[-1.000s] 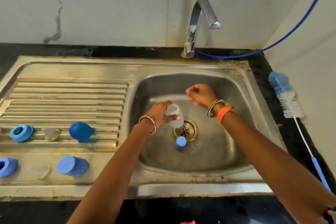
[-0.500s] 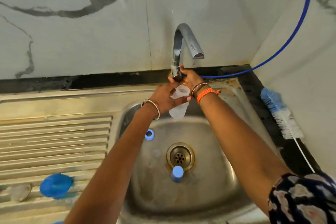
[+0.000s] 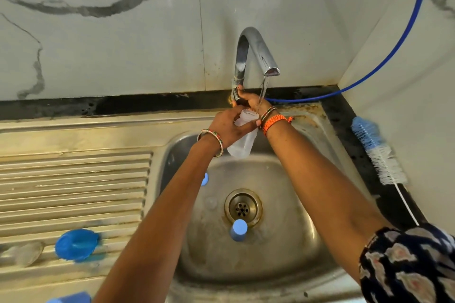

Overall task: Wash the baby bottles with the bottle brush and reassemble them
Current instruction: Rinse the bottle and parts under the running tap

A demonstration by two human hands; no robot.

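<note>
My left hand (image 3: 231, 128) grips a clear baby bottle (image 3: 242, 145) over the back of the sink basin (image 3: 307, 241), mouth up under the tap spout (image 3: 270, 72). A thin stream of water runs from the spout into the bottle. My right hand (image 3: 248, 99) holds the tap lever (image 3: 236, 94) at the tap's base. A second bottle with a blue end (image 3: 238, 229) lies by the drain (image 3: 243, 207). The bottle brush (image 3: 379, 152), blue and white bristles, lies on the dark counter to the right.
A blue dome cap (image 3: 76, 244) and a clear teat (image 3: 25, 252) lie on the ribbed drainboard (image 3: 73, 179). Another blue part (image 3: 71, 299) shows at the bottom edge, and a small blue piece (image 3: 204, 179) sits in the basin behind my left arm. A blue hose (image 3: 394, 49) runs along the wall.
Both hands rose from mid-basin to the tap. My right hand took the lever and water now runs into the bottle. The view tilted up toward the wall.
</note>
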